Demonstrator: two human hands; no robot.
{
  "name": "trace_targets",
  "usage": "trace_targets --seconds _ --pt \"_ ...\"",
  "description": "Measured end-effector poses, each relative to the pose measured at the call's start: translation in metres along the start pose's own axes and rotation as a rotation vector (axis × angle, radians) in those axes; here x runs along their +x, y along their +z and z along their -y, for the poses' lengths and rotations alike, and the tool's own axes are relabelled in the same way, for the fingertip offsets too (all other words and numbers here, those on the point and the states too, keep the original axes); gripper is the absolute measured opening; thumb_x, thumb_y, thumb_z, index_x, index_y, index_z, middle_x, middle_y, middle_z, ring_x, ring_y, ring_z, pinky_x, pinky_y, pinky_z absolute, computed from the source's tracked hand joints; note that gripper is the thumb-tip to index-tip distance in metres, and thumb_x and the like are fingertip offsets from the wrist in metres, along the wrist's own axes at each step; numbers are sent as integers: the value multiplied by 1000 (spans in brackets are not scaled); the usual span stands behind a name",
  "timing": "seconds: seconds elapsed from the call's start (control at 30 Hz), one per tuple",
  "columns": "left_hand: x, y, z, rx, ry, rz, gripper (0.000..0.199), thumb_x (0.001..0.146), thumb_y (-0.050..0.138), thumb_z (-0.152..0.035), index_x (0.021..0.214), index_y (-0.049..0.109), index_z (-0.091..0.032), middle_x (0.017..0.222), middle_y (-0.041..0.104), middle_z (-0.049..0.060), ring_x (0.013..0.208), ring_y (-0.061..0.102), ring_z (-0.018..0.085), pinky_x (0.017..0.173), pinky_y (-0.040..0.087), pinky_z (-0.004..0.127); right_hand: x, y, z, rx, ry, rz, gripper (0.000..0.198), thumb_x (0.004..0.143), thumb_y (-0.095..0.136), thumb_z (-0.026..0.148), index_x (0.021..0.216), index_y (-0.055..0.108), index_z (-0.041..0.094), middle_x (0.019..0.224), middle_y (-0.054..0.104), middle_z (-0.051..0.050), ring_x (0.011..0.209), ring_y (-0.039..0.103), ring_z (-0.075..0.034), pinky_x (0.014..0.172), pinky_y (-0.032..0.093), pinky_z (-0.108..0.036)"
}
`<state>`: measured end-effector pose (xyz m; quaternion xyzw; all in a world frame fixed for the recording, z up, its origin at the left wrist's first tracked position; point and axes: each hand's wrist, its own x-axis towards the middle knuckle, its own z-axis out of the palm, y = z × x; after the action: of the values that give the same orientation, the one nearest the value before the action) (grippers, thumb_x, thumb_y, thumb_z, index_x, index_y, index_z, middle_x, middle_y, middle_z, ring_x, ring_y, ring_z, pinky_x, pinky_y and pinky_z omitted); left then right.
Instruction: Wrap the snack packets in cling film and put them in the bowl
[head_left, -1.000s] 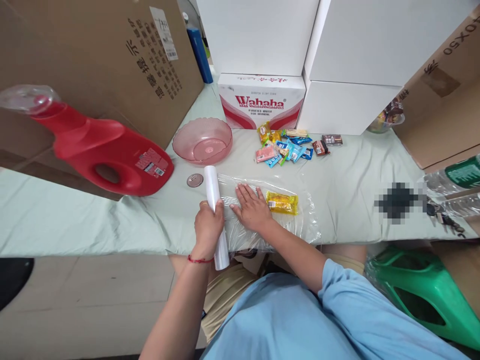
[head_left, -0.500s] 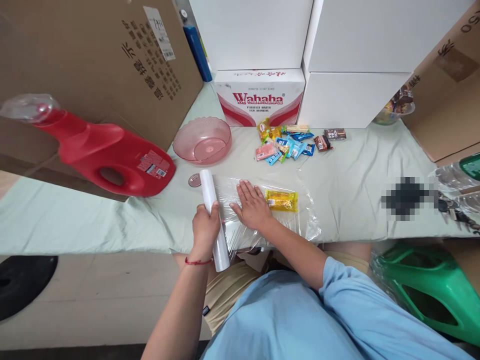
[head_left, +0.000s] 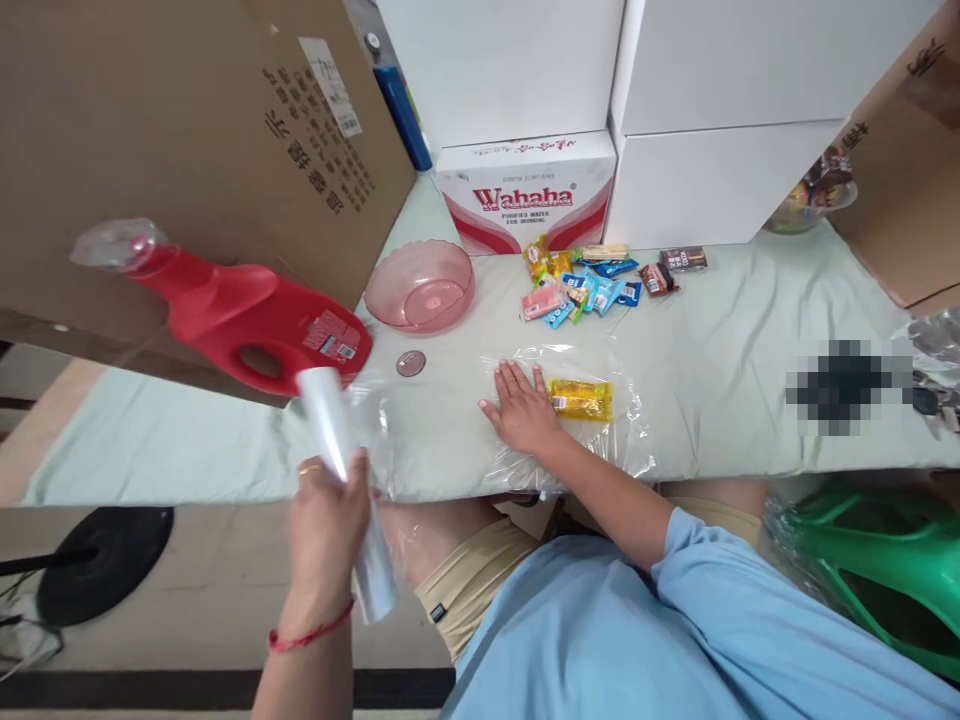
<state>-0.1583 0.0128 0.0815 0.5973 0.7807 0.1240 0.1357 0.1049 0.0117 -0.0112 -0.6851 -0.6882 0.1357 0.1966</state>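
My left hand [head_left: 326, 520] is wrapped round a roll of plastic wrap [head_left: 377, 575], held tilted past the table's front edge at the left. A loose flap of film trails from the roll's right side. Flat on the table lies a separate sheet of plastic wrap [head_left: 634, 440]. My right hand [head_left: 523, 408] presses on that sheet with its fingers stretched out. Just right of the fingers, a yellow snack packet [head_left: 581, 400] rests on the film. A small round lid-like disc [head_left: 410, 363] lies on the cloth between the two hands, farther back.
Behind stand a pink bowl [head_left: 382, 290], a pile of wrapped snacks [head_left: 585, 285] and a Wahaha box [head_left: 525, 195]. A red jug [head_left: 225, 310] leans by a large carton [head_left: 187, 120] at left. White boxes [head_left: 720, 190] rise at the back; a green stool [head_left: 877, 560] stands lower right.
My left hand has swung left and toward me with the roll. The film between roll and table has parted, leaving a separate sheet under my right hand, which stays pressed down.
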Motion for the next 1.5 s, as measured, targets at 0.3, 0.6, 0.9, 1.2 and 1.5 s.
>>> trace_targets --seconds 0.3,0.6,0.9,1.2,1.5 --pt "33 13 -40 49 -7 120 33 101 32 -39 110 57 -20 92 77 17 99 75 38 83 55 46 -1 -4 -2 -28 -8 12 68 113 28 52 162 44 7 171 35 -18 162 27 -31 132 5 -62" --pt "82 26 -32 341 151 1 44 98 48 -40 132 55 -12 135 61 28 117 67 51 87 55 62 -1 -5 0 33 3 -10 65 113 29 52 160 48 11 170 39 -17 161 30 -30 133 5 -60" --pt "57 59 -47 -23 464 -328 49 96 60 -41 132 55 -8 143 52 28 140 47 45 115 43 68 0 -10 0 77 3 7 68 112 30 56 162 46 12 172 37 -16 162 27 -30 133 4 -62" --pt "-16 110 -110 -487 859 154 41 109 38 -44 133 60 -20 133 66 16 129 62 27 113 51 49 -3 -12 -5 83 -18 43 61 110 34 33 166 36 11 175 30 -13 164 22 -26 134 1 -59" --pt "-2 130 -98 -554 558 272 63 112 12 -47 155 52 -23 154 62 11 151 49 22 130 29 52 -1 -8 -5 144 9 -38 70 111 33 48 169 27 9 171 37 -19 162 30 -28 133 4 -60"
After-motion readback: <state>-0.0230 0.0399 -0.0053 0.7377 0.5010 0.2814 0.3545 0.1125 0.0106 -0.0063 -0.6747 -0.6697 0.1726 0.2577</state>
